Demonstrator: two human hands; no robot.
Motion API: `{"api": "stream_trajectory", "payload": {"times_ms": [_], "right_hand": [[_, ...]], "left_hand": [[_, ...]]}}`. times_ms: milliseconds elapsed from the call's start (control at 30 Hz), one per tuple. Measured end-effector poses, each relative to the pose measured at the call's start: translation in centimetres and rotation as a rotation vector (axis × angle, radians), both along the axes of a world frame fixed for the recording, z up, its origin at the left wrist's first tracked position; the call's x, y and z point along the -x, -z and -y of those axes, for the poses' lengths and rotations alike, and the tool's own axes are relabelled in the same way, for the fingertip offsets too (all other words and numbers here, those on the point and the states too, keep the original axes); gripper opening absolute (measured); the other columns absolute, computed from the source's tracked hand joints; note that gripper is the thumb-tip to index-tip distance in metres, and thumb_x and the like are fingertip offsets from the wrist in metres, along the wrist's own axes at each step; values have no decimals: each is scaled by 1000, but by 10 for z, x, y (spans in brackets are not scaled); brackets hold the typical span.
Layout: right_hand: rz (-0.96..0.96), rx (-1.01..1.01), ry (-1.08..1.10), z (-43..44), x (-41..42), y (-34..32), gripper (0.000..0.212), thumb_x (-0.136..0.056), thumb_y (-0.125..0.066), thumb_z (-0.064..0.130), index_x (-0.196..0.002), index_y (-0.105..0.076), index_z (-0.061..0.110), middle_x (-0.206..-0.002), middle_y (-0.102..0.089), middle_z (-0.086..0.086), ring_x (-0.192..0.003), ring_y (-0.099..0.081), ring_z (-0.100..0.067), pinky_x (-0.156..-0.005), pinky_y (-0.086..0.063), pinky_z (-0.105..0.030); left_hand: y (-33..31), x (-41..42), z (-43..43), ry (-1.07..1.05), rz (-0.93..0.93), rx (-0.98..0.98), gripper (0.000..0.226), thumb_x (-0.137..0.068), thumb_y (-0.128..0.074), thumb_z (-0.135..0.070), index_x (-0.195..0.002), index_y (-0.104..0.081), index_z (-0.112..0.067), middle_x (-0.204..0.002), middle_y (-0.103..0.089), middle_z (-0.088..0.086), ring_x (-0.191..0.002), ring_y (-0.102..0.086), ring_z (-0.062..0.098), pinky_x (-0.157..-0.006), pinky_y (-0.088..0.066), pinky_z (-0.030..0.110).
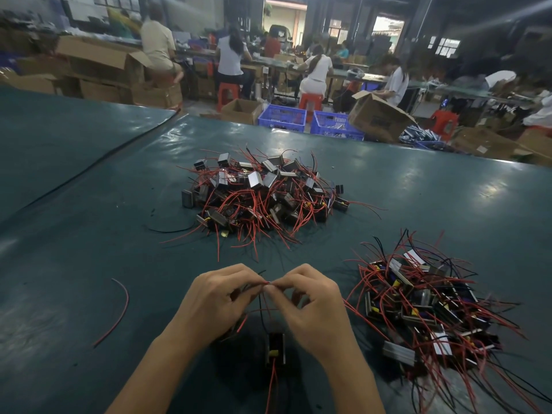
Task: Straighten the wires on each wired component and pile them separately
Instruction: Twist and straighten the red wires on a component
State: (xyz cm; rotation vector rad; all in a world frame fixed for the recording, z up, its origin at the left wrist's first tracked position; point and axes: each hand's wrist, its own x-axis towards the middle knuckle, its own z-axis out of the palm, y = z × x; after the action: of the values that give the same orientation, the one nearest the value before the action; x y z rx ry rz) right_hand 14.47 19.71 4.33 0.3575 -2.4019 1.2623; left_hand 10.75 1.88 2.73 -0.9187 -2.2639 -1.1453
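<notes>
Low centre of the frame: one wired component [275, 347], a small dark block with a yellow part on it, sits between my two forearms. I cannot tell whether it rests on the counter [89, 204] or hangs from its leads. Its red and black wires [260, 312] rise to my fingers just above it. The left hand [215, 297] has its grip closed, thumb and forefinger pinching the wires near their tips. The right hand [310, 300] pinches the same wires from the other side, so the fingertips of both hands almost meet.

I count two heaps of like components on the dark green counter. A tangled pile [260, 195] lies at centre frame, well beyond the hands, and a second pile [424, 309] lies lower right, near the right hand. Two stray leads lie apart from them: a loose red wire [119, 312] curving at lower left and a loose black wire [170, 230] just left of the tangled pile.

Past the counter's far edge stand two blue crates [282, 118] side by side, with a tilted open cardboard box [379, 121] to their right. Dark print on its side is too blurred for me to read. Three red stools [228, 91] and at least four seated workers [231, 55] fill the upper frame.
</notes>
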Motion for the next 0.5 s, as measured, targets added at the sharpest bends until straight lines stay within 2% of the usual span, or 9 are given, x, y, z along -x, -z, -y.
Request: {"api": "stream_trajectory", "payload": {"times_ms": [200, 367, 433, 500], "right_hand": [[74, 187, -143, -4, 1, -1, 9, -84, -73, 20, -89, -78, 26, -84, -67, 11, -68, -63, -10, -54, -42, -15], [129, 208, -162, -6, 3, -3, 19, -82, -77, 13, -84, -76, 31, -82, -68, 12, -70, -63, -8, -57, -43, -15], [119, 174, -133, -4, 4, -3, 18, -80, -79, 18, -82, -74, 35, -83, -67, 13, -70, -63, -11, -58, -45, -19], [85, 124, -88, -1, 4, -2, 9, -81, -78, 26, -82, -74, 33, -83, -66, 14, -70, -63, -13, -59, -47, -21]], "left_hand": [[-1, 1, 3, 60, 101, -52, 22, -88, -62, -35, -91, -75, -16, -81, -67, -13, -66, -62, 8, -57, -51, 31], [-2, 0, 2, 90, 134, -39, 11, -86, -67, -22, -90, -75, -16, -79, -66, -12, -66, -59, 6, -60, -46, 20], [-3, -1, 2, 99, 139, -30, 9, -85, -68, -21, -89, -75, -16, -79, -66, -12, -66, -59, 6, -59, -46, 22], [-4, -1, 3, 91, 130, -12, 11, -86, -67, -24, -89, -74, -17, -79, -66, -12, -68, -61, 8, -60, -50, 30]]}}
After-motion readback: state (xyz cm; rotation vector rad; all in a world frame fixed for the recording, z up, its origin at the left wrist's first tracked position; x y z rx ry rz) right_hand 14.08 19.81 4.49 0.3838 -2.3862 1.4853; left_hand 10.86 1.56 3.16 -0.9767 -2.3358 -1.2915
